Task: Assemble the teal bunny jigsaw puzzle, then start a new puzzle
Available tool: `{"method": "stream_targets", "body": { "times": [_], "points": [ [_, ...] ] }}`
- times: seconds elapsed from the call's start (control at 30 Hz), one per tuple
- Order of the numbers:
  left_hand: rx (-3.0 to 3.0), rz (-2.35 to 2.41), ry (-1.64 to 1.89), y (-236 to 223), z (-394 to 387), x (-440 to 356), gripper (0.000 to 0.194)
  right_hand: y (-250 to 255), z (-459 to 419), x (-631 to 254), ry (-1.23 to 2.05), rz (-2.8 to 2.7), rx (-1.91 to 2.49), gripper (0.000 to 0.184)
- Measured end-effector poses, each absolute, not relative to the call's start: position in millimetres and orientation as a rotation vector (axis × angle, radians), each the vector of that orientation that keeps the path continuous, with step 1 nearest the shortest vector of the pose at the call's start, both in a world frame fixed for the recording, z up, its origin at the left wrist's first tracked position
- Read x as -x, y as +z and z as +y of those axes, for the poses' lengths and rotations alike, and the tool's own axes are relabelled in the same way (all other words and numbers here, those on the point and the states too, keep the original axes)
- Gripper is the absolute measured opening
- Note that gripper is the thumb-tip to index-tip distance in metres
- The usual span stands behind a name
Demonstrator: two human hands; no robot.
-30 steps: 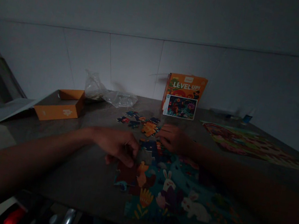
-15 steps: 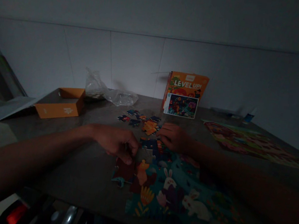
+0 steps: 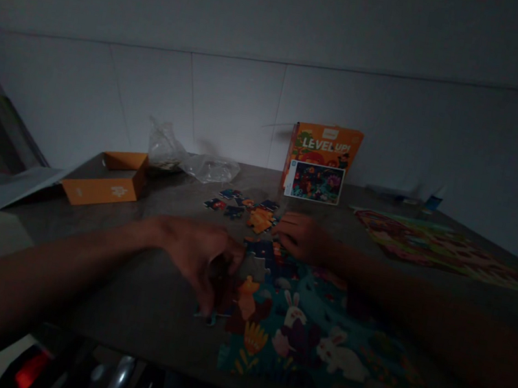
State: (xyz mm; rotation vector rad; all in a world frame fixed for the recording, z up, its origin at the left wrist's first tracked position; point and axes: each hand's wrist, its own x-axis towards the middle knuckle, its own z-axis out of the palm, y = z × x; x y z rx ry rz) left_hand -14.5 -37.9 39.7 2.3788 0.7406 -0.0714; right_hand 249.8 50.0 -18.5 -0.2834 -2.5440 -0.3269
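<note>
In the dim head view a partly joined jigsaw puzzle lies in front of me, with rabbits, a fox and flowers on a teal ground. My left hand is at its left side, thumb and fingers closed around a dark red puzzle piece with a teal lower edge. This piece lies against the puzzle's left edge, largely hidden by the hand. My right hand rests over the puzzle's far edge, palm down with fingers extended. Its fingertips are close to an orange puzzle piece; whether they touch it I cannot tell.
Several loose pieces lie beyond the puzzle. A picture card leans on an upright orange box. At left are an open orange box tray and clear plastic bags. Another puzzle lies right, near a small bottle.
My left thumb has moved down and toward me, so the left hand now spans the dark red piece more widely. The right hand has stayed about where it was.
</note>
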Motion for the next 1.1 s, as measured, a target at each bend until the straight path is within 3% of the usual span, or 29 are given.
{"method": "stream_targets", "body": {
  "times": [0.07, 0.7, 0.9, 1.1],
  "points": [
    [-2.45, 0.793, -0.087, 41.4, -43.6, 12.1, 0.057, -17.9, 49.3, -250.1, -0.334, -2.556, 0.294, 0.022],
    [-2.384, 0.774, -0.068, 40.4, -41.6, 14.7, 0.056, -19.3, 50.9, -250.9, -0.297, -2.558, 0.296, 0.022],
    [-2.268, 0.559, -0.01, 38.6, -42.7, 10.2, 0.019, -17.8, 49.7, -250.7, -0.314, -2.57, 0.319, 0.021],
    [-2.196, 0.521, -0.031, 34.3, -39.8, 11.5, 0.014, -18.0, 49.8, -251.5, -0.291, -2.571, 0.32, 0.021]
  ]
}}
